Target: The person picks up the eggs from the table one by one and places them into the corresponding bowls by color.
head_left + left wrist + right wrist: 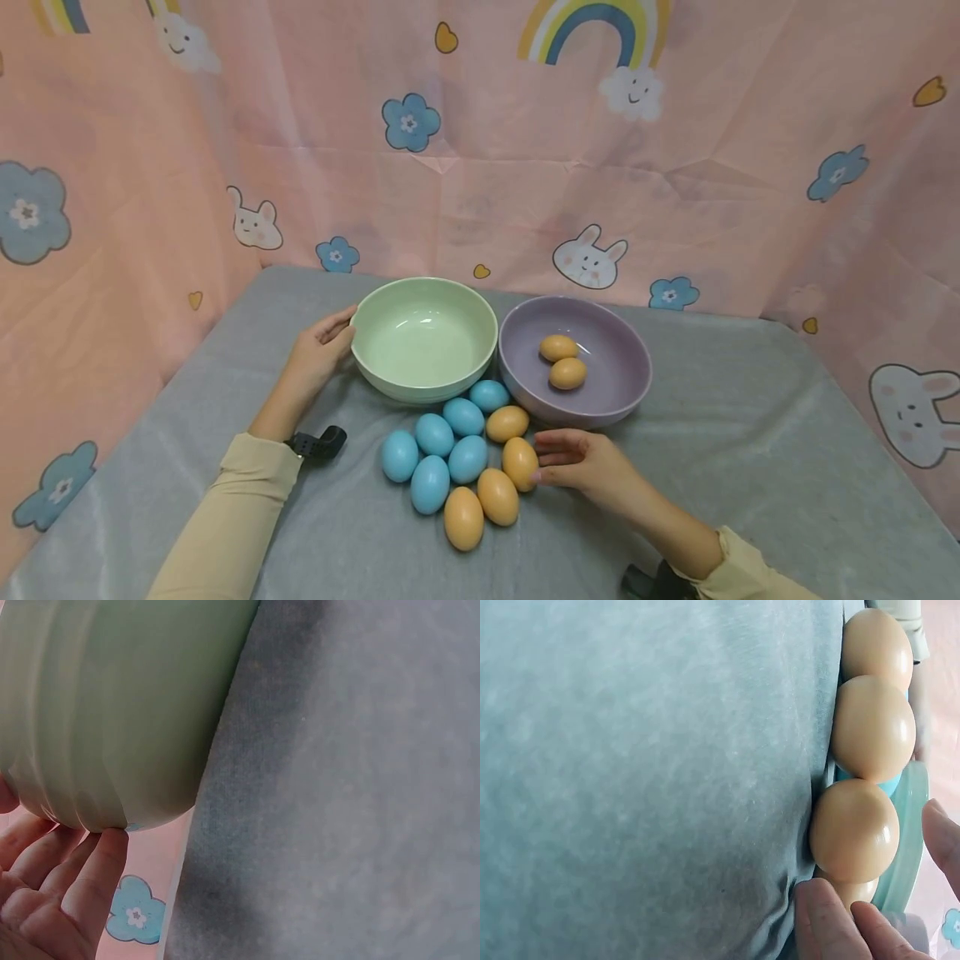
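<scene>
My left hand (318, 354) touches the left side of the light green bowl (423, 337) with its fingertips. In the left wrist view those fingers (101, 874) are mostly straight against the green bowl's outer wall (127, 712). My right hand (588, 471) is beside an orange egg (519, 464), its thumb and fingers apart. In the right wrist view, fingertips (821, 907) are close to an orange egg (855, 829), and the thumb stands away from it; contact is unclear. Several blue eggs (431, 485) and more orange eggs (463, 518) lie clustered in front of the bowls.
A purple bowl (630, 367) stands right of the green one, with two orange eggs (567, 373) in it. Grey cloth (750, 433) covers the table. Behind and at both sides hangs a pink patterned curtain (480, 200). Each wrist wears a black strap (318, 443).
</scene>
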Available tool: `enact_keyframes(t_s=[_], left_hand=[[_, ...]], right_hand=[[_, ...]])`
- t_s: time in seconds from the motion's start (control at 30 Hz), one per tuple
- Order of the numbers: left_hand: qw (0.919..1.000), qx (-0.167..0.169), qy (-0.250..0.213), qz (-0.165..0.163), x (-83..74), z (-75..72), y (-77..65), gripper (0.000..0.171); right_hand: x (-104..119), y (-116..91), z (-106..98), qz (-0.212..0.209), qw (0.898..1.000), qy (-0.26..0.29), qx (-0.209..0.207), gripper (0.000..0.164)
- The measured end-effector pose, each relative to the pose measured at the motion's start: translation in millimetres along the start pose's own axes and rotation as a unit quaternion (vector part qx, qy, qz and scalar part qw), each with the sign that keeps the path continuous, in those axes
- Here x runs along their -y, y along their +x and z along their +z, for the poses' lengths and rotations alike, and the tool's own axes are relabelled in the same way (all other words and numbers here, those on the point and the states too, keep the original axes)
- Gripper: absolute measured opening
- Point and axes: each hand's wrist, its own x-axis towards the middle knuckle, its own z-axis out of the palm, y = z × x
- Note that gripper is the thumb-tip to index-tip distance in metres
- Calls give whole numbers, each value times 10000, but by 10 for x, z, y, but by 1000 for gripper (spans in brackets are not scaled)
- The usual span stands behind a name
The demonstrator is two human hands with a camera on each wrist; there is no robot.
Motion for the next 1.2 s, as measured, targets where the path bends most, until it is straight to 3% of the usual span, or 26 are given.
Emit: enact_keyframes(t_s=[0.83, 1.2], left_hand=[[9998, 47, -145, 113, 1, -14, -2, 50], [9999, 35, -103, 125, 18, -15, 11, 50]], right_hand=[[16, 106, 132, 62, 9998, -116, -128, 53], [15, 107, 114, 237, 9980, -11, -594, 49]])
